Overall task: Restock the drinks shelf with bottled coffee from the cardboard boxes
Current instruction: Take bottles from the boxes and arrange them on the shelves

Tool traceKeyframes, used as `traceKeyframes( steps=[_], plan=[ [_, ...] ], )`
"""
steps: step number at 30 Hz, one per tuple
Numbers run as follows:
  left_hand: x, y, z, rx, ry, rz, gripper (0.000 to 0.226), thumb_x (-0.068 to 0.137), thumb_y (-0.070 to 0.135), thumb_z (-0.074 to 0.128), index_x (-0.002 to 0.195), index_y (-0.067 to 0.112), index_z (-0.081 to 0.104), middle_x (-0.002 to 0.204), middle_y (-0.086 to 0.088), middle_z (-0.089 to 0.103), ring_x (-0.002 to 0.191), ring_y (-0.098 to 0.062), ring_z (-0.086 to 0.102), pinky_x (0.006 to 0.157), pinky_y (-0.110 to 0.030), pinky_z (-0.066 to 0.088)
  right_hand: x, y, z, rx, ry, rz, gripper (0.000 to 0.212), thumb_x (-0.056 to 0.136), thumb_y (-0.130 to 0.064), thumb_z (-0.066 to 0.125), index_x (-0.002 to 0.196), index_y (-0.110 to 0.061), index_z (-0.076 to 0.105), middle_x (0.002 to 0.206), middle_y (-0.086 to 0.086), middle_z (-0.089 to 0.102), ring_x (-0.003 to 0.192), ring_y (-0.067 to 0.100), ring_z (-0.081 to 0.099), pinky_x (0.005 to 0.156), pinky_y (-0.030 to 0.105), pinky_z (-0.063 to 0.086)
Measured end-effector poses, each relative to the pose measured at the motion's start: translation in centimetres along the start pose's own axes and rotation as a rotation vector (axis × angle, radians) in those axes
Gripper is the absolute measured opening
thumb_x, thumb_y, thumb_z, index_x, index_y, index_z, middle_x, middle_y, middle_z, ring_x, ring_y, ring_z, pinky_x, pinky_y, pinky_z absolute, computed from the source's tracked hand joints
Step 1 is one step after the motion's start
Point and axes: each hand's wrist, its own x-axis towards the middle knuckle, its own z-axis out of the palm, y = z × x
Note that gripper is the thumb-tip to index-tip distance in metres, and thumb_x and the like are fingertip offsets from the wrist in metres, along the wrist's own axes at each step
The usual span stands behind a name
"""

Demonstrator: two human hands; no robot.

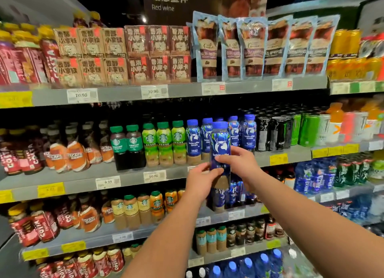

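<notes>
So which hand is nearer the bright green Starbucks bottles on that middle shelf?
Left. The left hand is just below and right of the green Starbucks bottles; the right hand is farther right, beyond the held blue bottle.

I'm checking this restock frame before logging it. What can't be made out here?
- Cardboard boxes: none in the head view, outside the frame.
- Held bottle: lower label covered by the left hand and right hand.
- Shelf slot behind the bottle: blocked by it, so the free space is unknown.
- Yellow price tags: too blurred to read.
- Bottom-row bottles: cut off by the lower edge.
</notes>
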Motion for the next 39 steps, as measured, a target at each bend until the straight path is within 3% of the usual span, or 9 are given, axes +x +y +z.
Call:
traceKeyframes(
  steps=[2, 4, 7, 11, 14, 17, 22, 28, 39],
  plan=[
    [1.7, 0.1, 0.8, 0.036, 0.013, 0.019, 0.022, 0.076, 0.015, 0.078, 0.075, 0.034, 0.066, 0.079, 0.005, 0.070, 0.081, -0.019, 0.065, 0.081, -0.034, 0.052, 1.7, 0.4, -0.8, 0.004, 0.009, 0.007, 0.014, 0.078, -0.010, 0.075, 0.091, -0.012, 0.069, 0.087, -0.001, 0.070, 0.065, 0.004, 0.062, 0.048, 0.011, 0.043],
    [3.4, 0.3, 1.6, 0.065, 0.036, 0.047, 0.027, 0.075, 0.012, 0.078, 0.078, 0.035, 0.065, 0.078, 0.008, 0.067, 0.079, -0.014, 0.062, 0.076, -0.028, 0.051, 3.8, 0.8, -1.4, -0.010, 0.017, 0.002, 0.028, 0.074, -0.019, 0.079, 0.098, -0.012, 0.067, 0.098, -0.001, 0.070, 0.084, 0.009, 0.065, 0.063, 0.017, 0.048],
    [5.7, 1.0, 3.4, 0.042, 0.072, 0.080, 0.029, 0.079, 0.006, 0.075, 0.102, 0.021, 0.066, 0.082, 0.012, 0.061, 0.083, -0.010, 0.058, 0.070, -0.018, 0.045, 7.0, 1.1, -2.2, -0.025, 0.005, -0.043, 0.063, 0.061, -0.033, 0.082, 0.115, -0.010, 0.063, 0.114, 0.005, 0.068, 0.106, 0.024, 0.064, 0.087, 0.037, 0.052],
    [9.3, 1.2, 5.5, 0.110, 0.156, 0.076, 0.027, 0.082, 0.009, 0.072, 0.104, 0.021, 0.064, 0.092, 0.006, 0.065, 0.091, -0.017, 0.062, 0.083, -0.030, 0.052, 11.1, 0.5, -3.4, -0.062, -0.060, -0.096, 0.018, 0.079, -0.006, 0.073, 0.094, -0.010, 0.066, 0.086, 0.003, 0.070, 0.078, 0.021, 0.065, 0.064, 0.029, 0.050],
    [12.1, 1.4, 6.3, 0.191, 0.218, 0.070, 0.037, 0.090, 0.000, 0.053, 0.120, 0.017, 0.064, 0.111, 0.000, 0.066, 0.103, -0.022, 0.060, 0.093, -0.034, 0.049, 13.9, 0.1, -3.8, -0.078, -0.085, -0.163, 0.026, 0.078, 0.003, 0.070, 0.102, -0.008, 0.067, 0.091, 0.006, 0.071, 0.081, 0.020, 0.064, 0.073, 0.032, 0.054],
    [14.1, 1.4, 6.6, 0.199, 0.244, 0.040, 0.048, 0.092, -0.007, 0.040, 0.131, 0.016, 0.057, 0.124, 0.000, 0.060, 0.111, -0.023, 0.056, 0.090, -0.030, 0.045, 16.1, 0.3, -4.1, -0.114, -0.121, -0.192, 0.036, 0.077, 0.002, 0.071, 0.111, -0.008, 0.067, 0.102, 0.006, 0.071, 0.092, 0.022, 0.066, 0.083, 0.035, 0.053],
    [15.5, 0.9, 7.2, 0.190, 0.260, 0.025, 0.047, 0.090, -0.007, 0.043, 0.126, 0.016, 0.061, 0.119, 0.001, 0.063, 0.109, -0.021, 0.057, 0.094, -0.033, 0.047, 18.4, 1.4, -4.6, -0.132, -0.191, -0.202, 0.035, 0.079, 0.002, 0.071, 0.110, -0.012, 0.065, 0.095, -0.001, 0.068, 0.087, 0.014, 0.063, 0.075, 0.026, 0.050],
    [16.5, -0.5, 7.2, 0.286, 0.290, -0.041, 0.043, 0.088, -0.004, 0.051, 0.125, 0.014, 0.063, 0.125, -0.002, 0.062, 0.112, -0.022, 0.057, 0.096, -0.032, 0.046, 19.5, 3.6, -4.5, -0.141, -0.221, -0.149, 0.029, 0.081, -0.001, 0.070, 0.109, -0.007, 0.066, 0.102, 0.006, 0.069, 0.093, 0.021, 0.064, 0.078, 0.028, 0.050],
    [17.1, -2.6, 7.6, 0.223, 0.288, -0.030, 0.045, 0.092, -0.006, 0.041, 0.130, 0.012, 0.057, 0.125, -0.003, 0.058, 0.107, -0.018, 0.055, 0.087, -0.026, 0.044, 20.1, 5.0, -4.0, -0.236, -0.192, -0.183, 0.030, 0.084, -0.007, 0.069, 0.113, -0.010, 0.063, 0.106, 0.005, 0.068, 0.095, 0.021, 0.064, 0.087, 0.037, 0.052]
  ],
)
